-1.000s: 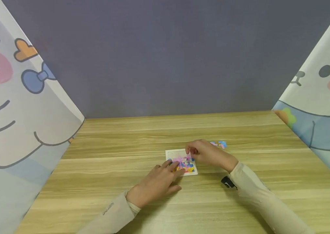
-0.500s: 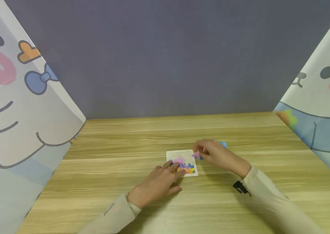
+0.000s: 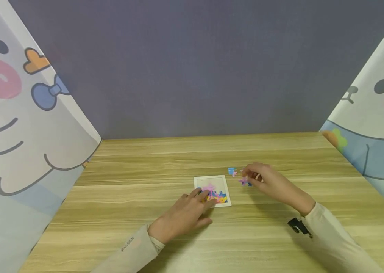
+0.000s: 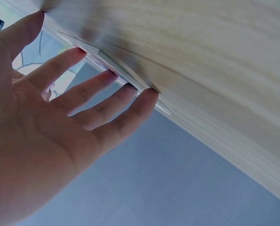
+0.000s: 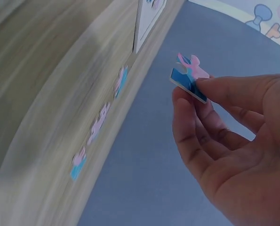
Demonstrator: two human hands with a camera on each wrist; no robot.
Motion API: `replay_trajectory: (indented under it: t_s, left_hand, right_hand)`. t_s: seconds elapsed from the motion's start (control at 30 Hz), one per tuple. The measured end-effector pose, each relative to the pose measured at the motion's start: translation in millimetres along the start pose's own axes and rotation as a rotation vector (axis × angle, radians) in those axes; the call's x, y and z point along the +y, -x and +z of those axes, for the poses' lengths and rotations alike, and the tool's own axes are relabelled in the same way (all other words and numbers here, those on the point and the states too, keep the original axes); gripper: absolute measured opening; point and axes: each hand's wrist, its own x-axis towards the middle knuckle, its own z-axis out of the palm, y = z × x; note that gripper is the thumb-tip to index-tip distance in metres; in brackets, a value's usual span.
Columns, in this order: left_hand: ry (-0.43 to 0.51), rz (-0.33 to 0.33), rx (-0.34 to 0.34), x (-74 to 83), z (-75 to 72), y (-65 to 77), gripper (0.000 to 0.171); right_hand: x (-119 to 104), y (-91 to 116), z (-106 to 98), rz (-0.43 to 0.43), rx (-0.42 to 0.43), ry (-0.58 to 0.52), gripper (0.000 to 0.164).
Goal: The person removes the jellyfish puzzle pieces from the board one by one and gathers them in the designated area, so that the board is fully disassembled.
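Observation:
A white-bordered jigsaw puzzle tray point(image 3: 226, 189) lies on the table, its lower part filled with pink, blue and yellow pieces and its upper part bare. My left hand point(image 3: 183, 214) rests on the tray's left and lower part, fingers spread and fairly straight; in the left wrist view its fingertips point(image 4: 149, 96) meet the tray edge. To the right of the tray, my right hand point(image 3: 275, 185) pinches a pink and blue puzzle piece point(image 5: 191, 77) between thumb and fingers. It is held above the table, apart from the tray.
Loose pieces lie on the table behind and right of the tray: a blue and pink one point(image 3: 231, 171), a pink one point(image 5: 98, 123) and another blue and pink one point(image 5: 78, 163). A grey panel point(image 3: 192, 68) stands at the table's back, with cartoon-printed panels either side.
My right hand has moved right, off the tray, carrying the pinched puzzle piece with it. A loose blue piece behind the tray has come into view. My left hand stays in place.

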Motion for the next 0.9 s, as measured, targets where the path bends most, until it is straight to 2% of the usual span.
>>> replay_trajectory:
  t_s: [0.33, 0.63, 0.9]
  left_hand:
    - [0.005, -0.003, -0.02, 2.0, -0.2, -0.2, 0.054]
    - [-0.001, -0.011, -0.016, 2.4, -0.8, -0.1, 0.054]
    - [-0.002, -0.001, 0.018, 3.2, -0.7, 0.5, 0.051]
  right_hand:
    - [19, 8, -21, 0.058, 0.03, 0.012, 0.019]
    - [39, 8, -20, 0.055, 0.004, 0.024, 0.02]
    - [57, 14, -21, 0.019, -0.048, -0.037, 0.018]
